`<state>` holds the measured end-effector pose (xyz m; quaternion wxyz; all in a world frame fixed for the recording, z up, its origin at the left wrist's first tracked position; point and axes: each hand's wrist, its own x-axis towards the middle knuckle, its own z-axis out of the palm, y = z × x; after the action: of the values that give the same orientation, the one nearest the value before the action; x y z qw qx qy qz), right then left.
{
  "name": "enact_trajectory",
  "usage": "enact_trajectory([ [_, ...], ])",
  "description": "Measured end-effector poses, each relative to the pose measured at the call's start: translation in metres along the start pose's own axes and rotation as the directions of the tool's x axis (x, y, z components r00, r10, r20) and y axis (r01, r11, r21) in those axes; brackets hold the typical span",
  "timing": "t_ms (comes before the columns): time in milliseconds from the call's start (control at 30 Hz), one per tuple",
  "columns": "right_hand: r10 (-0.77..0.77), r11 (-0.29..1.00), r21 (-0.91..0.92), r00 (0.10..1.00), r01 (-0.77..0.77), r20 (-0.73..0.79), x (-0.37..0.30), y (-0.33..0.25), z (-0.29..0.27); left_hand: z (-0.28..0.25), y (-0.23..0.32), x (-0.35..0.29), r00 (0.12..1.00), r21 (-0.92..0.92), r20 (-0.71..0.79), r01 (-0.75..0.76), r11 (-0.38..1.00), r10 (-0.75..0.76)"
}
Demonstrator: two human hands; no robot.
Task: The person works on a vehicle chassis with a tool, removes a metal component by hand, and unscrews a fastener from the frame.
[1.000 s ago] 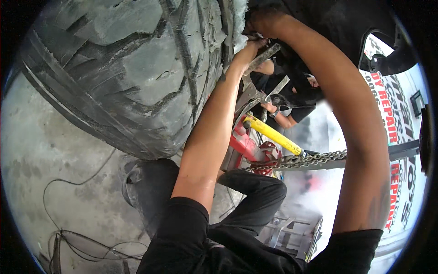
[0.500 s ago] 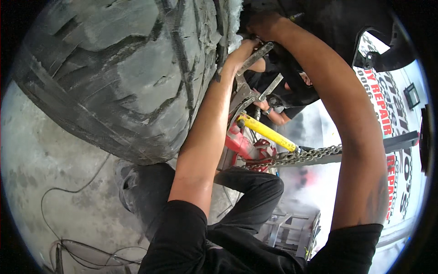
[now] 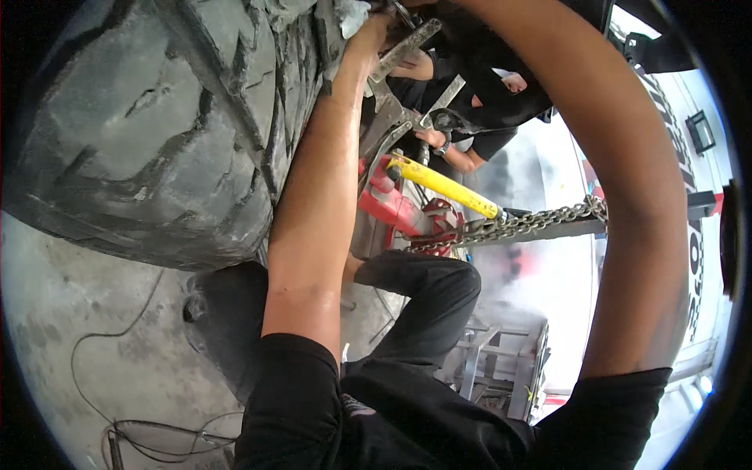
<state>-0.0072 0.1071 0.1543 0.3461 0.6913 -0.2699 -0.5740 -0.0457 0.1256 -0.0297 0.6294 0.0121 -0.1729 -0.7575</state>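
1. Leftmost, the knobby tyre fills the upper left; your left forearm runs up along its right edge.
2. Your left hand sits at the top of the view, just right of the tyre's upper right edge. Its fingers are partly hidden, so I cannot tell whether they are apart, together or clamped on something.
3. The scarred flat metal bar lies just right of that hand and a little lower in the view; whether they touch is unclear. Its long axis slants: the low end is beside your left wrist, and the other points up and right, away from the tyre's right edge.
4. Your right hand is almost wholly cut off above the bar's upper end; I cannot tell its grip. Your left looks nearer the low end.
5. Farther right and lower, the yellow cylinder slopes down to the right, across the bar's direction, well apart from both hands.
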Motion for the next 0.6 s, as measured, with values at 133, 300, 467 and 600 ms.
enact_trajectory([
  [133,0.003,1.000,0.003,0.998,-0.003,-0.057,0.001,0.002,-0.013,-0.003,-0.005,0.001,1.000,-0.042,-0.024,0.002,0.999,-0.003],
  [300,-0.043,0.999,0.027,0.995,0.041,0.095,-0.003,0.000,-0.032,0.007,-0.002,-0.009,1.000,-0.070,-0.026,0.011,0.998,-0.013],
  [467,-0.003,1.000,0.015,0.994,0.001,0.107,-0.005,-0.005,-0.037,0.004,-0.006,-0.001,0.999,-0.107,-0.037,0.025,0.994,-0.029],
  [600,-0.023,1.000,0.020,0.992,0.021,0.122,-0.003,-0.005,-0.035,-0.003,-0.016,0.011,0.997,-0.150,-0.055,0.039,0.988,-0.047],
])
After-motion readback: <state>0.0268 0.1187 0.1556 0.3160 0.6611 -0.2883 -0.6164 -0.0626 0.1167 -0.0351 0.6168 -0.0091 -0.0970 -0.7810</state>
